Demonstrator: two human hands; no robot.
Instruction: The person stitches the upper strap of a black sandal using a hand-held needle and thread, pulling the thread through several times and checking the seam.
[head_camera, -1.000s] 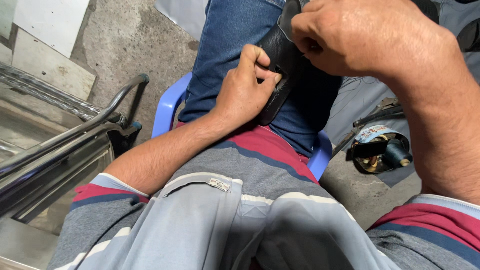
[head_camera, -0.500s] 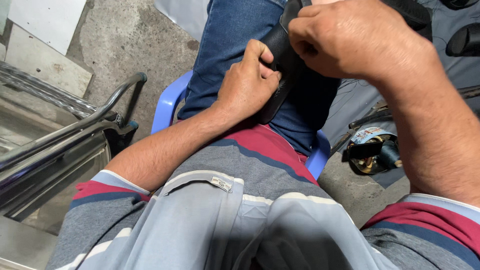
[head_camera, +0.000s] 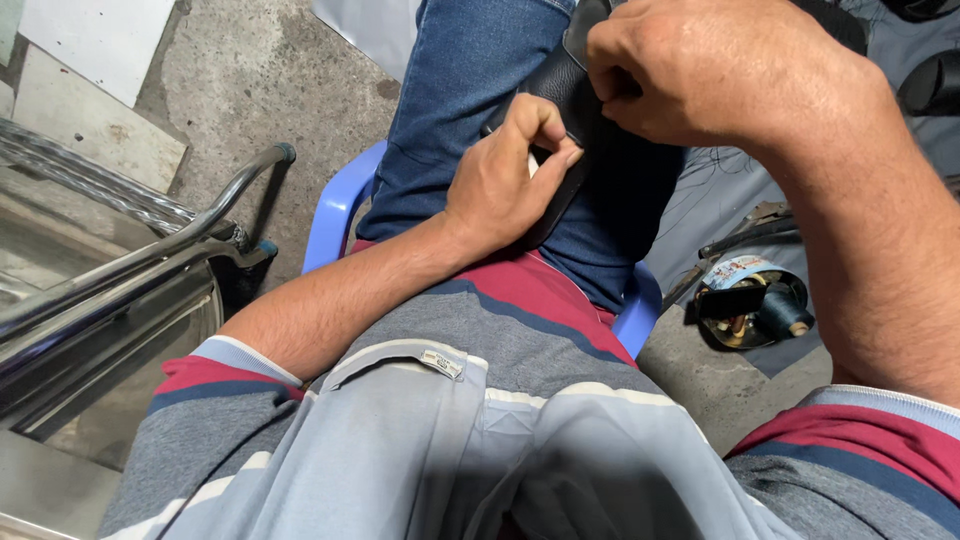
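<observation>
- Left hand (head_camera: 505, 185) curled shut, thumb and forefinger pinching the near edge of a black leather piece (head_camera: 570, 105) lying on the thigh.
- Right hand (head_camera: 700, 70) clenched, gripping the same leather piece higher up, just beyond the left hand; fingertips tucked under and hidden.
- Leather piece draped over blue jeans (head_camera: 470, 90), between both hands, touching both.
- Striped grey, red and blue shirt (head_camera: 520, 330) below the forearms.
- Blue plastic chair (head_camera: 335, 215) under the legs, edges showing on either side.
- Spool of dark thread (head_camera: 780, 310) in a round holder on the concrete floor (head_camera: 210, 90), right of the chair.
- Metal rail (head_camera: 150, 255) on the left, well apart from the hands.
</observation>
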